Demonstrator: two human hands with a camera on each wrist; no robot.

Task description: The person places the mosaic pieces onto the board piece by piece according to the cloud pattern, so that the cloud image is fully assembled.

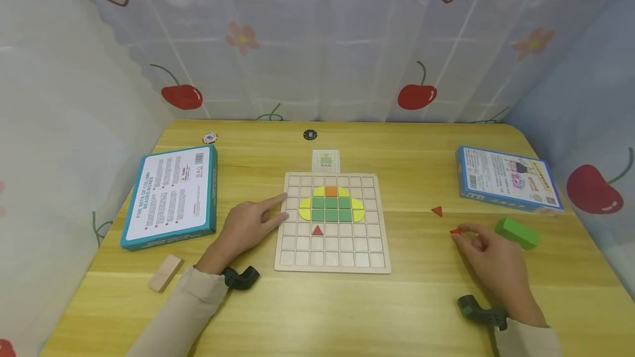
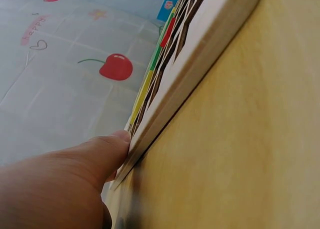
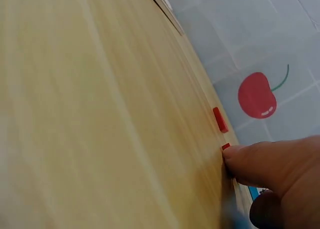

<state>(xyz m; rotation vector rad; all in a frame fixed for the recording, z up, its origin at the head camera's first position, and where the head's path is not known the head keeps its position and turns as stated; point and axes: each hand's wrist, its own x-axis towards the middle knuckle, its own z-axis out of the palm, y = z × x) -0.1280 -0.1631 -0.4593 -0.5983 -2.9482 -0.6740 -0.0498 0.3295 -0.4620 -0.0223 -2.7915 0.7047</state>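
R hand pinches a small red piece btwn thumb & fingertip, low on the surface, well right of the grid board. L hand lies relaxed, index finger straight, touching the board's left edge. Piece looks thin, stiff, v. light, prob. slick wood: best gripped by its edges. 2nd red triangle sits just beyond the R hand; green block beside it.

This looks like a home play corner or a small recording booth: a wooden tabletop is hemmed in by a cloth backdrop printed with cherries, flowers and hearts, and it carries a puzzle board and toy boxes.
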